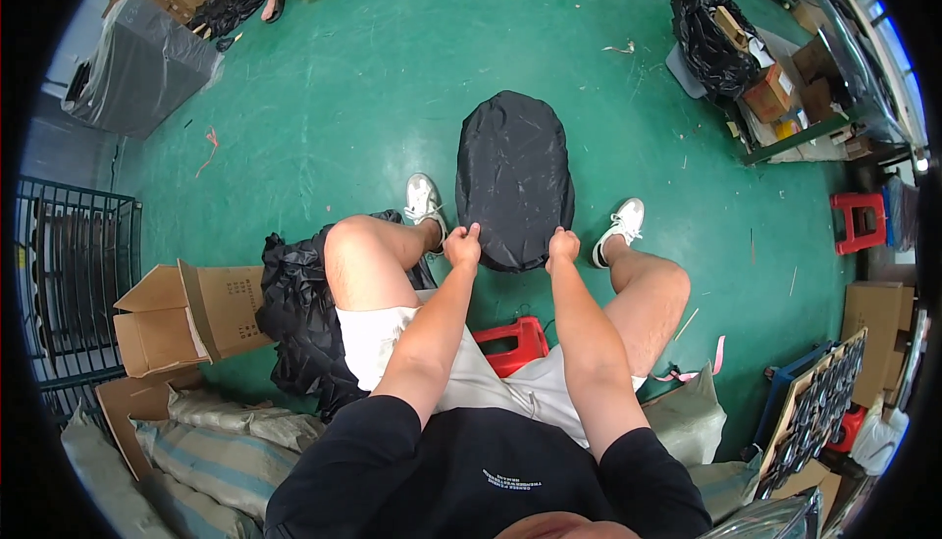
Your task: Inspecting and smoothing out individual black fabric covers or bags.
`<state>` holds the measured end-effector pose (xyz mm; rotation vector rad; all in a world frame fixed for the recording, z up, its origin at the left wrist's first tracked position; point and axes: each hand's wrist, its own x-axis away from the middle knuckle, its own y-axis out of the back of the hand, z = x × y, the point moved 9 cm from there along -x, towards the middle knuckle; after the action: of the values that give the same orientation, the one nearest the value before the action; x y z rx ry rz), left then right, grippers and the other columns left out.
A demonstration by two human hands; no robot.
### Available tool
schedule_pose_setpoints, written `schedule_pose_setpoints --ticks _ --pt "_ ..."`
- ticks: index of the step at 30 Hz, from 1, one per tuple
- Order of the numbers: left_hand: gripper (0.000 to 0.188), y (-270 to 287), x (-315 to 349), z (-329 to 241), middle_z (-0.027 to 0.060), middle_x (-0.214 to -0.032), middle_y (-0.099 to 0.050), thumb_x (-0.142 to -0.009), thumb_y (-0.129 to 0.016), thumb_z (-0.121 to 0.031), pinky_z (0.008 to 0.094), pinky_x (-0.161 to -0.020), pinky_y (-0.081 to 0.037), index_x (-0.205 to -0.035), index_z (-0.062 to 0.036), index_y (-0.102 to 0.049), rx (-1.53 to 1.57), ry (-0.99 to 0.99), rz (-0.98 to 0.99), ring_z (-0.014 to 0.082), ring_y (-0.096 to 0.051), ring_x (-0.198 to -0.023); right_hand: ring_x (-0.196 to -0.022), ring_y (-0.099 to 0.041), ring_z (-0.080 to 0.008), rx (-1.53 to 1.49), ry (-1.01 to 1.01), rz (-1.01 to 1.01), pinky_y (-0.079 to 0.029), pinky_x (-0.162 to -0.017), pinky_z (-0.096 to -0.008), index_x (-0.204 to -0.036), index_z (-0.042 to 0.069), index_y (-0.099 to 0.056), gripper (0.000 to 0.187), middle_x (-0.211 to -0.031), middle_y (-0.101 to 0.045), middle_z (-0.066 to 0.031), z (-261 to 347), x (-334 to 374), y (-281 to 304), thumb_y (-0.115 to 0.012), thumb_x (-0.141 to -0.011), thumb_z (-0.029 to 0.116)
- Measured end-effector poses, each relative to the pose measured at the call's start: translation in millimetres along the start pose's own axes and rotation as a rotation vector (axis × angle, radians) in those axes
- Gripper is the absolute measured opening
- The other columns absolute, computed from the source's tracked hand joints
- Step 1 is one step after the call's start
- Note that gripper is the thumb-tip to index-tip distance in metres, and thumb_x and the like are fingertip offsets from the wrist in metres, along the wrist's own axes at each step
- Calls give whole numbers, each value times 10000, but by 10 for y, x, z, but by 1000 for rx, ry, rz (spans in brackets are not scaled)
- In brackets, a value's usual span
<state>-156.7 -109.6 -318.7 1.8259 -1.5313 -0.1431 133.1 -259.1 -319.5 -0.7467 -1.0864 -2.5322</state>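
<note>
Apparently at a holding or straightening step, the person's left hand [463, 246] and right hand [562, 248] each grip the near edge of an oval black fabric cover [514, 171] between two white sneakers [423, 199], where any next tug seems to call for even tension.

Head-worn, left of a side-by-side pair. Looking steeply down and forward, over the black shirt [461, 456] at the lower edge to the green floor [343, 98]. Upright, unmirrored, bending straight edges toward a dark rim. Fairly near to left hand [462, 246] and right hand [562, 248], mid-frame; wide enough to reach the dark rack [83, 264], far left, and green-framed shelf [800, 140], upper right.
</note>
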Motion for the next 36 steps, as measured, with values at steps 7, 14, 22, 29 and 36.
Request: schedule_pose_setpoints --ticks 7,14,22,29,36 --pt "168 -198 27 462 47 -888 -652 -842 -763 -146 316 -782 -453 -901 -17 -673 664 433 134 169 -569 -821 -892 -632 -285 -440 -114 65 -484 -788 -410 -915 -30 -685 206 -977 -693 -174 -289 144 -96 -646 -801 137" --pt "173 -188 261 473 70 -846 -654 -838 -762 -167 356 -693 -476 -870 -13 -688 723 580 175 182 -573 -749 -889 -635 -273 -674 -195 25 -489 -787 -398 -880 -58 -682 196 -954 -685 -189 -465 23 -95 -642 -767 97" --pt "314 -43 79 324 102 -856 -669 -805 -794 -293 350 -790 -490 -855 -12 -664 275 279 92 213 -620 -820 -1048 -617 -426 134 100 30 -486 -939 -473 -974 -115 -615 385 -1094 -635 -293 52 108 33 -685 -825 233" --pt "539 240 415 -385 172 -1262 -557 -753 -787 -305 492 -1043 -366 -1152 -36 -543 -157 149 39 332 -512 -1215 -1152 -523 -490 78 4 -28 -441 -1003 -509 -1261 -68 -319 662 -1301 -415 -358 101 210 202 -719 -811 208" --pt "670 -3 424 -1876 225 -1497 -319 -816 -693 -223 480 -1161 -230 -1372 10 -400 -305 -834 -106 393 -288 -1398 -1189 -529 -423 100 26 22 -427 -1018 -480 -1236 -17 -403 554 -1287 -509 -271 55 272 105 -693 -829 223"
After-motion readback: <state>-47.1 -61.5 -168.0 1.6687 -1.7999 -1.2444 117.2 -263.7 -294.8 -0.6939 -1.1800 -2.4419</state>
